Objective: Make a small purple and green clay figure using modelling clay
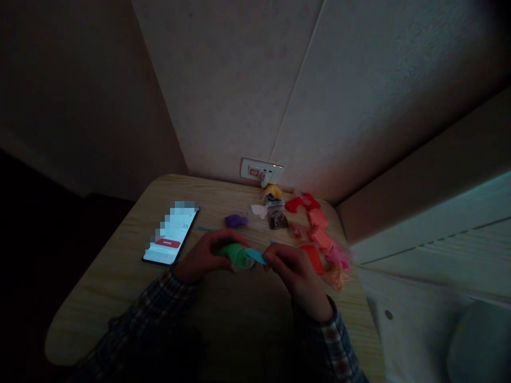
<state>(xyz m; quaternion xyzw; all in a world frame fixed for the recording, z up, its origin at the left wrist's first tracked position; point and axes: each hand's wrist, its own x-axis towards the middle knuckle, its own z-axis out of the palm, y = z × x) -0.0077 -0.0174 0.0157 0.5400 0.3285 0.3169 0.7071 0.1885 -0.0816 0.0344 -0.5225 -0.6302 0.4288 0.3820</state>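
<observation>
My left hand [204,256] is wrapped round a lump of green modelling clay [236,254], which seems to sit in a clear bag. My right hand [295,271] pinches a flat light-blue clay tool [256,256]. The broad end of this tool meets the right side of the green clay; whether it presses in I cannot tell. Behind the hands lie a purple clay packet [236,220] and a white clay packet [258,210]. Just past my left fingers rests a thin blue stick [205,229].
A lit phone [171,234] lies on the wooden table [107,276] at left. Red packets [303,202], coral packets [321,238], a pink packet [338,257] and an orange packet [336,276] line the right side. A wall socket [262,170] holds a plug behind the yellow packet [273,191].
</observation>
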